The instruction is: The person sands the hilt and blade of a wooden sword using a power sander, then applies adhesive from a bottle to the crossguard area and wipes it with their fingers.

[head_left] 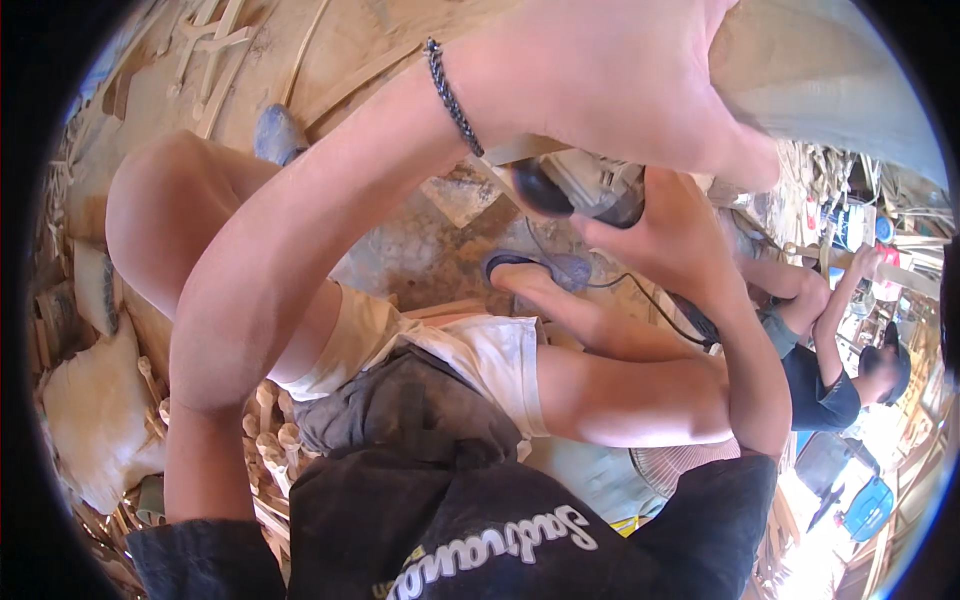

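My right hand [672, 232] is closed around the body of a grey angle grinder [606, 188]. A round black part [542, 186] shows at the grinder's left end, and a dark cord [655, 298] hangs below. Just above the tool, close to the camera, is my left hand [610, 75], with a dark braided bracelet [452, 95] at its wrist. Most of its fingers are hidden or cut off by the top edge. Beneath that hand a pale, wood-coloured edge [522, 150] pokes out beside the grinder; whether the fingers grip it is not visible.
Wooden strips and a frame-like piece [215, 45] lie on the dusty floor at the far left. Turned wooden pieces [270, 440] are piled beside my left hip. At the right sits another person [825, 385] in a dark shirt, near a blue container [868, 508].
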